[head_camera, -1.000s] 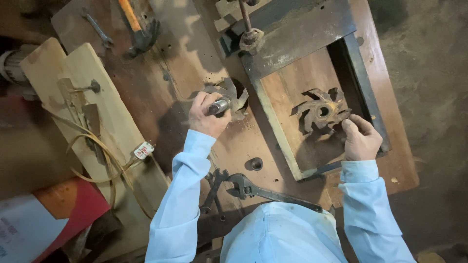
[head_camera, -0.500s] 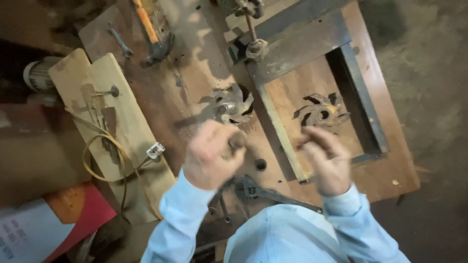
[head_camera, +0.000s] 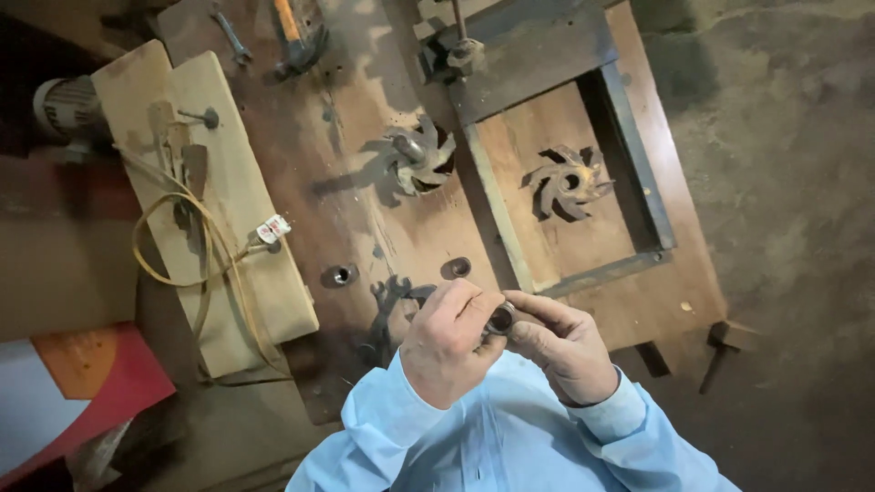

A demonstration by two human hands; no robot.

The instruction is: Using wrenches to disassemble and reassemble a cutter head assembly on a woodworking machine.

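A worn wooden worktop [head_camera: 310,137] stands on a rough grey floor [head_camera: 784,164], seen from above, with pale blue sleeves [head_camera: 492,446] at the bottom edge.

Both hands meet just off the near edge of the worktop. The left hand [head_camera: 447,342] and the right hand [head_camera: 565,346] touch each other, and between their fingertips sits a small dark metal part [head_camera: 500,318], round at its end. Each grip is closed on that part, the left from one side, the right from the other; its exact shape is too hidden to tell.

Just beyond the grip, partly under the left hand, lies a dark wrench [head_camera: 387,305], with two round holes [head_camera: 340,274] in the board near it. Farther beyond the grip, a rusty toothed cutter [head_camera: 417,162] lies on the bare wood. Beyond and to the right of the grip, a second cutter [head_camera: 567,182] lies inside a metal frame [head_camera: 638,164] fixed to the top.

Well away to the left of the grip, a pale plank [head_camera: 228,264] carries a looped yellow cord [head_camera: 173,228], with a grey motor [head_camera: 64,105] at its far end. A hammer [head_camera: 296,36] lies at the far edge.
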